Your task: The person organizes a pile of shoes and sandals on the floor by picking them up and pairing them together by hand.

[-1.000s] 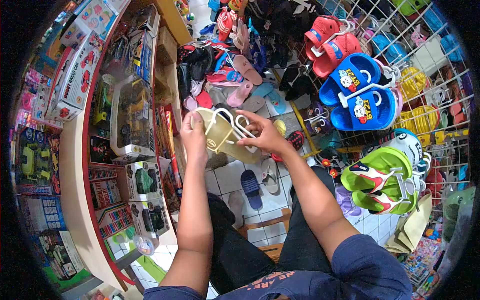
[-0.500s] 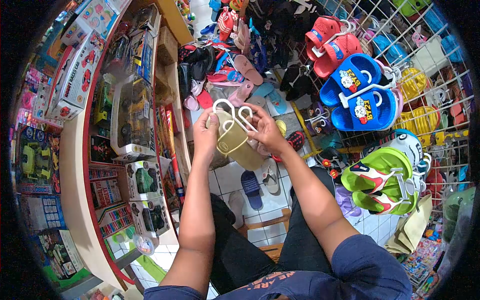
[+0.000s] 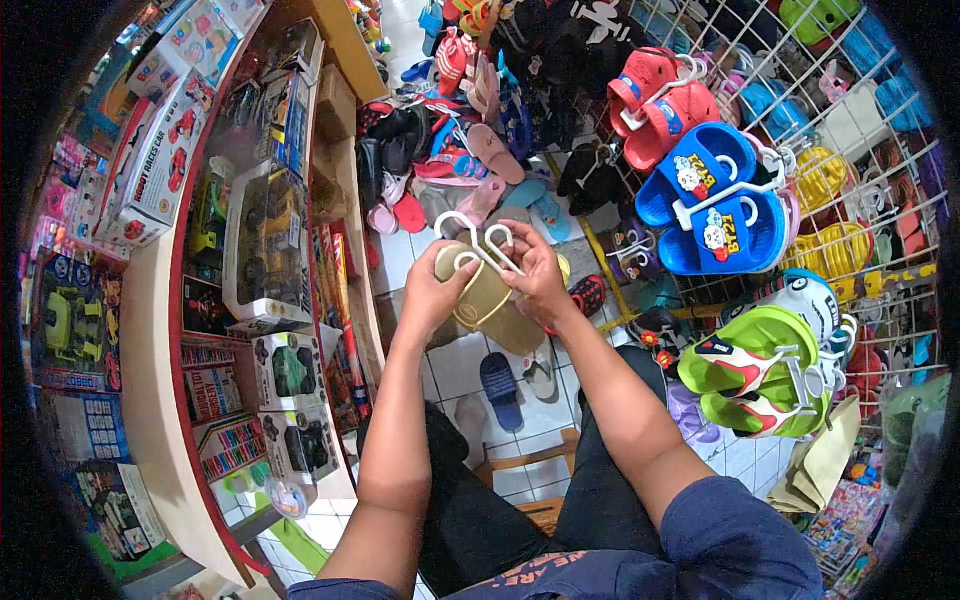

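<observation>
My left hand [image 3: 430, 288] is closed on an olive-khaki slipper [image 3: 492, 300], its thumb lying over the strap side. A white plastic shoe hanger [image 3: 484, 252] with two curled hooks runs across the slipper's upper end. From the other side, my right hand [image 3: 541, 276] pinches the hanger near its right hook. The slipper's sole slants down and away to the right below the strap. Whether a second slipper lies behind it cannot be made out.
Blue sandals [image 3: 715, 200], red clogs [image 3: 660, 110] and green sandals [image 3: 765, 370] hang on a wire rack at right. A heap of footwear [image 3: 450, 140] lies ahead. Boxed toys [image 3: 270, 240] fill the left shelf. A navy slipper [image 3: 501, 390] rests on the tiled floor.
The slipper has turned in my hands, showing more of its strap and sole face. My left hand has shifted slightly right and down, with its thumb now on the slipper.
</observation>
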### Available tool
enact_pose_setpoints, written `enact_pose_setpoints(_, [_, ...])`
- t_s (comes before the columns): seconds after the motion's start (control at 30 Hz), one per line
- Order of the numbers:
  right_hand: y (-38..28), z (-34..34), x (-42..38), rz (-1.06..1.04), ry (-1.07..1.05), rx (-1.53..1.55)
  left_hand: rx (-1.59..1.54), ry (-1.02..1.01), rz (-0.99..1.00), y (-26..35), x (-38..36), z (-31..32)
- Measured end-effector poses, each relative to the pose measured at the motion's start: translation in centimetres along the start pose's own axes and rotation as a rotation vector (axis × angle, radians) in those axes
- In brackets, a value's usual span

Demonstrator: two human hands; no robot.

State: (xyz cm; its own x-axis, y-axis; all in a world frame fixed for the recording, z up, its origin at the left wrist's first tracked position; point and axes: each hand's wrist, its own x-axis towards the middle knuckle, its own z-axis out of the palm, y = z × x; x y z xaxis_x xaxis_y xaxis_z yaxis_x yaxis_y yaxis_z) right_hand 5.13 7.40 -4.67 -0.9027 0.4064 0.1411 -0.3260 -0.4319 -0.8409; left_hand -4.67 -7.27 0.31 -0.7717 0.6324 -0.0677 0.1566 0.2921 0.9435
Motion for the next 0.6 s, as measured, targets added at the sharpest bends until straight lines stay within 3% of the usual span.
enact_pose_setpoints(0.27, [0.0,0.0,-0.3,0.029,-0.013,0.029,-0.015,-0.081,0.005,-1.0,0.0,-0.3])
enact_pose_setpoints(0.33, [0.5,-0.3,-0.1,0.207,0.01,-0.036,-0.081,-0.07,0.014,-0.4,-0.1,-0.6])
enact_pose_setpoints(0.43, [1.4,0.2,-0.2,0.167,0.006,-0.17,-0.113,0.009,0.004,-0.6,0.1,-0.7])
enact_pose_setpoints(0.6, [1.3,0.7,-0.2,0.199,-0.039,-0.144,-0.196,0.027,0.054,-0.6,0.2,-1.4])
